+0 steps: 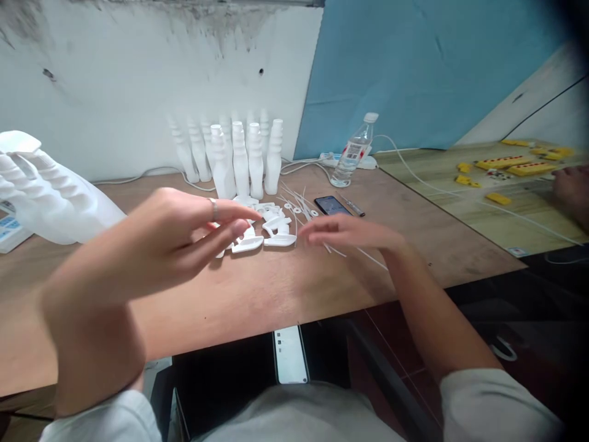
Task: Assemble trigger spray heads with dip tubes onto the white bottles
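My left hand (pixel 184 230) hovers above the table with its fingers stretched out, thumb and forefinger a little apart and nothing visible between them. Close beyond its fingertips lie several white plastic pieces that look like sprayer-head shells (pixel 280 239). To their right, my right hand (pixel 347 232) is held over the table, palm down and fingers extended, apparently holding nothing. Thin white tubes (pixel 301 205) and small white rings (pixel 297 210) are scattered between the hands. Behind the shells stand several slim white ribbed bottles (pixel 240 159).
A large white plastic container (pixel 55 190) leans at left. A water bottle (pixel 354 153), dark phone (pixel 332 205) and pen-like tool (pixel 352 204) are at right. Another phone (pixel 291 355) lies near my lap. Beyond are yellow pieces (pixel 506 162) and another person's hand (pixel 573 187).
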`<action>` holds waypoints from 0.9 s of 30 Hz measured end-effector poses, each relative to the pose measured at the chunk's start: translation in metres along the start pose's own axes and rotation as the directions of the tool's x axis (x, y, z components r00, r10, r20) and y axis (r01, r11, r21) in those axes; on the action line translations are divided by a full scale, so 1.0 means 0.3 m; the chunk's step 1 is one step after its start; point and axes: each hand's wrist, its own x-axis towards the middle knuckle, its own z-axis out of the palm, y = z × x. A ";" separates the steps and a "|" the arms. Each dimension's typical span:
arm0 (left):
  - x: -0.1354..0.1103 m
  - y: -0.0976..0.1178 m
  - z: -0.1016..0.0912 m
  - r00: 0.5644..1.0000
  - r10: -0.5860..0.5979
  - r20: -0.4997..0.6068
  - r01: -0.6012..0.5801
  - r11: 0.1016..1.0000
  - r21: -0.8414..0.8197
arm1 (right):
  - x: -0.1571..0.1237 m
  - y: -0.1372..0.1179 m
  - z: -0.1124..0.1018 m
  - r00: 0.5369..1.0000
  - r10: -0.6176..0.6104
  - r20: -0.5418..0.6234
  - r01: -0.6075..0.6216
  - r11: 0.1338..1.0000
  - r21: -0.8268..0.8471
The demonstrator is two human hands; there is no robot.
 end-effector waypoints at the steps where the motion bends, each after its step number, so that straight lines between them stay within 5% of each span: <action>1: 0.035 -0.043 0.038 0.999 -0.010 0.048 0.009 1.000 0.025 | 0.051 0.039 -0.034 0.977 0.005 -0.214 -0.021 0.997 -0.075; 4: 0.090 -0.205 0.166 0.977 -0.187 0.103 0.175 0.978 0.113 | 0.199 0.165 -0.089 0.818 -0.078 -0.571 -0.157 0.923 -0.351; 7: 0.074 -0.351 0.269 0.965 -0.256 0.051 0.237 0.941 0.241 | 0.296 0.265 -0.081 0.800 -0.141 -0.583 -0.170 0.878 -0.446; 11: 0.012 -0.464 0.324 0.971 -0.234 -0.047 0.236 0.912 0.335 | 0.332 0.341 -0.028 0.834 -0.201 -0.514 -0.144 0.820 -0.554; 18: -0.032 -0.472 0.306 0.970 -0.190 0.150 0.121 0.916 0.382 | 0.320 0.396 -0.004 0.854 -0.191 -0.484 -0.168 0.779 -0.604; 27: -0.030 -0.477 0.313 0.960 -0.088 0.267 0.004 0.953 0.301 | 0.336 0.402 -0.002 0.775 -0.230 -0.589 -0.174 0.817 -0.549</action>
